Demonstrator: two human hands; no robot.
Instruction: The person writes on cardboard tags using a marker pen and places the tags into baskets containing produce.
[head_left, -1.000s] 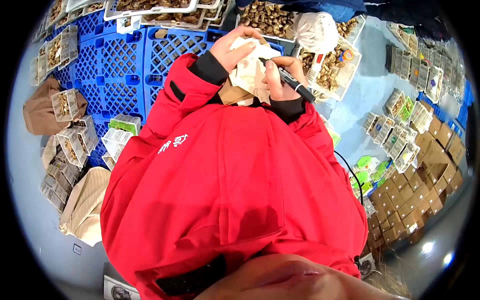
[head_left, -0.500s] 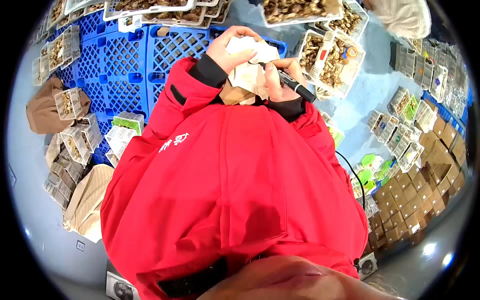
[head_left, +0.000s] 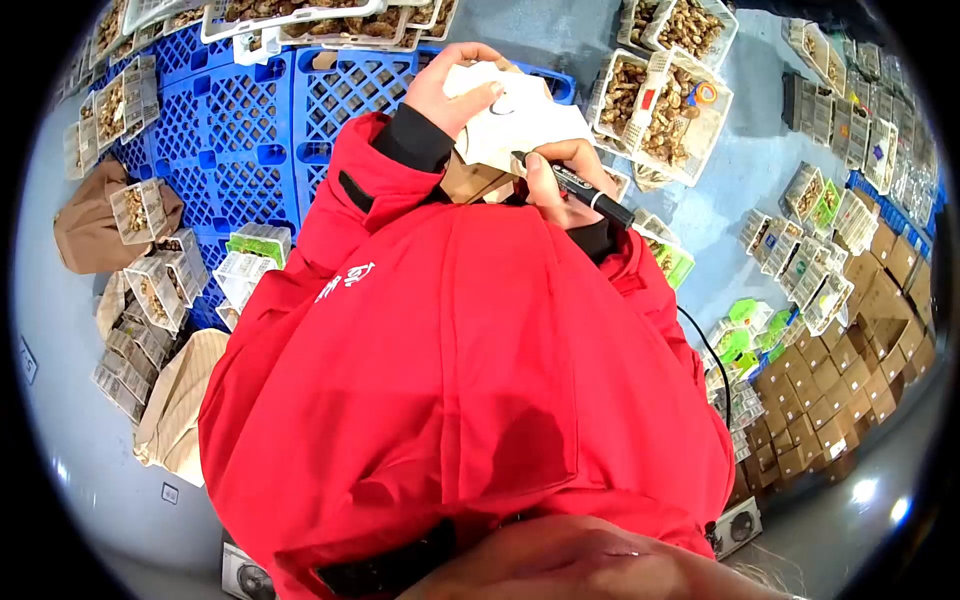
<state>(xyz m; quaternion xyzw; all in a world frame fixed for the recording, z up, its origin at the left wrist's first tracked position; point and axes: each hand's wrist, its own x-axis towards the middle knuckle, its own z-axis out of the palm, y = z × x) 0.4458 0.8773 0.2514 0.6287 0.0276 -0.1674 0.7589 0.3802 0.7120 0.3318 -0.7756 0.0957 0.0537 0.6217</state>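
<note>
Left hand [head_left: 450, 88]: grips the pale paper [head_left: 525, 122] at its edge, thumb on top
Right hand [head_left: 572, 180]: holds a black marker [head_left: 592, 196], tip close to the paper
Under the paper: brown cardboard [head_left: 478, 183]
Beyond the left hand: blue plastic pallets [head_left: 355, 100]
Beyond the right hand: white crates [head_left: 712, 125] of brown mushroom-like pieces
Far right: stacked cardboard boxes [head_left: 835, 395]

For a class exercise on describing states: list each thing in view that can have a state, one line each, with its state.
Left hand: fingers gripping the paper
Right hand: fingers closed around the marker
Paper: held up, marked with a dark curve
Marker: tilted, narrow end towards the paper
Jacket: closed in front
Crate: open, partly filled
Cartons: stacked
Fan: running or not, cannot tell
</note>
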